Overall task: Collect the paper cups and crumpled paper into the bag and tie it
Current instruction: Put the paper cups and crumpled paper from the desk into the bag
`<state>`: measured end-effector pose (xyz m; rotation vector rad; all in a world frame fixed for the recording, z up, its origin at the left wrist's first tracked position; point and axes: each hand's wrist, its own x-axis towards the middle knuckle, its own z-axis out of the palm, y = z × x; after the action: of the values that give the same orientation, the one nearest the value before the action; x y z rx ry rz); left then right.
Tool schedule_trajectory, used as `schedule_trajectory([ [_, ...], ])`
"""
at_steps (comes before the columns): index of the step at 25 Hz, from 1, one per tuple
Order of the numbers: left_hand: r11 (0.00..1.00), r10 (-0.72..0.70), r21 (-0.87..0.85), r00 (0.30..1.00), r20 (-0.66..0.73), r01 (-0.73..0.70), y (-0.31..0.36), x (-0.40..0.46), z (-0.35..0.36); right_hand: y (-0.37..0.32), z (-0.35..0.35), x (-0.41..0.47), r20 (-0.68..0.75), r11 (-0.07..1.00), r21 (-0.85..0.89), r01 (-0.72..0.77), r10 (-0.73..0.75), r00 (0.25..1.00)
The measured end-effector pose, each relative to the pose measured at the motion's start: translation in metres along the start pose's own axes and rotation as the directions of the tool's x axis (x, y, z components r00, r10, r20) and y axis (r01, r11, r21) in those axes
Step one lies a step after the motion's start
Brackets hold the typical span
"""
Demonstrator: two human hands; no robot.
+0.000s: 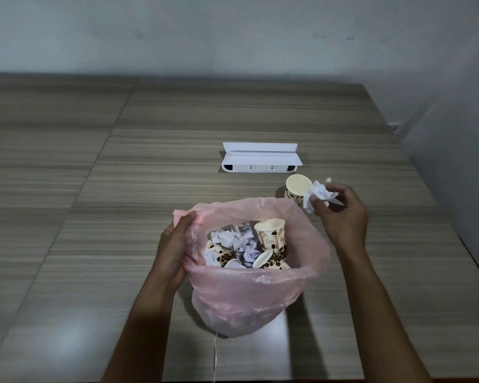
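Left hand (174, 244) grips the pink bag's (249, 297) rim open while right hand (340, 214) fingers pinch a paper wad (317, 196) beside a cup (296, 189) near the table's (122, 189) right edge.

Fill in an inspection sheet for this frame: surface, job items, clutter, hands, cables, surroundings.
Surface: wood-grain table, glossy near the front edge.
Job's things: pink plastic bag open, untied, holding several paper cups and crumpled paper; upright cup in the bag; one paper cup on the table beyond the bag; a crumpled paper in hand.
Clutter: white socket box with its lid flipped open.
Hands: left hand grips the bag's rim; right hand pinches the crumpled paper beside the outside cup.
Cables: thin white cord below the bag.
Surroundings: plain grey wall; wall outlet at right.
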<state>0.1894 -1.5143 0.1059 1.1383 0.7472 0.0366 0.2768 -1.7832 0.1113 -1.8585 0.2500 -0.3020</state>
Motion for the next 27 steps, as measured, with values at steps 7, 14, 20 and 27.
schedule_trajectory([
  [7,0.998,0.021,-0.056,1.000,-0.012,-0.022,0.000,-0.012,-0.006,-0.048,0.031,-0.080,0.352,0.987,-0.135,0.082,-0.029,0.936],
  [14,0.997,0.015,-0.078,1.000,0.010,-0.014,-0.003,-0.001,-0.015,-0.043,0.036,-0.061,0.425,0.958,-0.273,0.090,0.036,0.905],
  [20,0.998,0.015,-0.059,1.000,0.021,-0.014,-0.001,0.002,-0.009,0.010,0.060,0.046,0.143,0.900,-0.435,-0.003,0.072,0.987],
  [27,1.000,0.011,-0.019,0.998,0.063,-0.010,0.001,0.017,-0.007,0.079,0.085,0.119,0.158,0.794,-0.595,-0.128,0.271,0.950],
])
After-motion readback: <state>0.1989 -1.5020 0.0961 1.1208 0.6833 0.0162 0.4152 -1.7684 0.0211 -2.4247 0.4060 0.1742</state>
